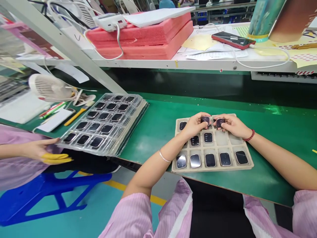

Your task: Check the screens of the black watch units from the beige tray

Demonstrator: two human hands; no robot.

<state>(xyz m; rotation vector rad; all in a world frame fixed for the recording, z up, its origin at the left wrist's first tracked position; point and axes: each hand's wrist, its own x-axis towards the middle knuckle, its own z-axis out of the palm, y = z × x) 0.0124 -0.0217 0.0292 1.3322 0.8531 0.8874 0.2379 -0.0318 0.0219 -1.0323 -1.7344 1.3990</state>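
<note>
A beige compartment tray point(221, 137) lies on the green bench, with several dark square watch-like devices in its pockets; the front row point(210, 160) is full. Over its back row, my left hand point(196, 125) grips one square device point(205, 120) between thumb and fingers, its screen lit with small text. Close beside it on the right, my right hand point(231, 125) pinches another such device point(220, 123). Some pockets at the middle right hold nothing. What lies beneath both hands is partly hidden.
Stacked clear trays point(104, 122) of similar devices stand to the left, touched by another person's hand point(37, 148) with yellow finger covers. Behind them are a small fan point(51, 87) and a brush point(78, 114). A shelf point(153, 64) holds red foam blocks point(138, 38) and a phone point(232, 39).
</note>
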